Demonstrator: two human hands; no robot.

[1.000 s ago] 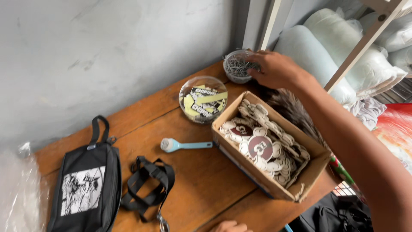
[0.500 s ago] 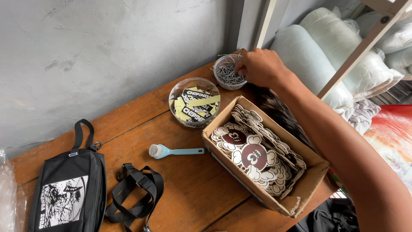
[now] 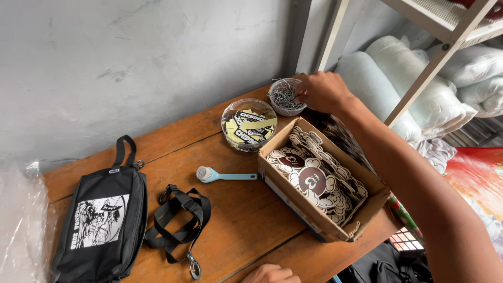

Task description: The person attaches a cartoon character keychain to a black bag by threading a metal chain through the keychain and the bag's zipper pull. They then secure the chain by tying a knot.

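The small round clear tub of metal rings (image 3: 284,96) is sitting at the far edge of the wooden table (image 3: 246,220), just beyond the far corner of the open cardboard box (image 3: 320,184), and the right hand (image 3: 323,91) is reaching into it from the right. Its fingertips are dipping down among the rings, bunched together as if pinching, but I cannot tell whether a ring is actually caught between them. Judging by this, the picking of a ring is only beginning: nothing is being lifted clear of the tub yet.

Just left of the box's far corner, touching or nearly touching the ring tub, a larger round clear tub (image 3: 249,124) is holding yellow and black printed tags. The box itself is lying packed with flat cartoon-shaped cutouts, stacked in rows and looking undisturbed. A blue-handled brush (image 3: 225,175) is resting on the wood just left of the box, its handle pointing toward the box. Further left of the box a black strap with a metal clip (image 3: 178,222) is lying loose, and beyond that a black pouch with a white print (image 3: 102,222).

The left hand (image 3: 271,274) is showing only as knuckles at the near table edge, below the box; its fingers are appearing curled, holding nothing visible.
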